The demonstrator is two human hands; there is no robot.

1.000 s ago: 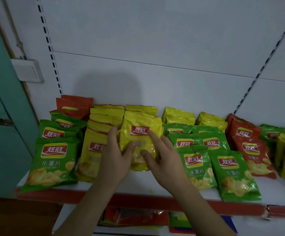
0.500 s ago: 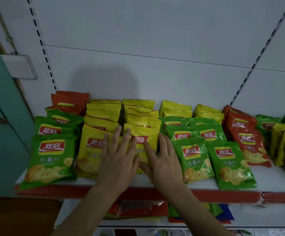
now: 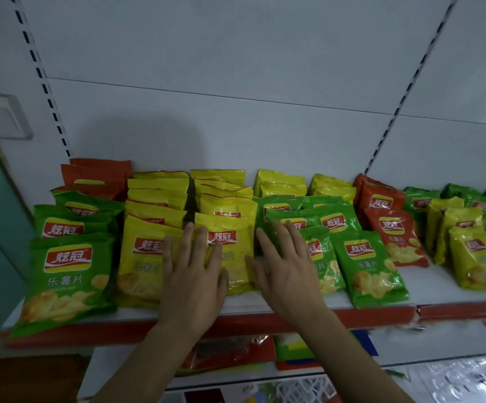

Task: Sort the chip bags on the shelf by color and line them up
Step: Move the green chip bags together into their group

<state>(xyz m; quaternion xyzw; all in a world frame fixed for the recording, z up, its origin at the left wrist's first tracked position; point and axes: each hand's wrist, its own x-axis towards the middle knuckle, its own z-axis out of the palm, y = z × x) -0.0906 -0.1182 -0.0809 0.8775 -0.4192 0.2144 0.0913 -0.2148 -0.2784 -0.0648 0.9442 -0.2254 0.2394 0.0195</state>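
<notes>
Yellow bag (image 3: 230,251) now lies down at the front of its row, released, left hand (image 3: 193,274) flat on it, right hand (image 3: 287,266) open over the green bag (image 3: 321,263): next sort likely.

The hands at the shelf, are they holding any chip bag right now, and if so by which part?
Nothing is gripped. The left hand lies flat with straight fingers on the front yellow bag; the right hand is open over the green bag.
</notes>
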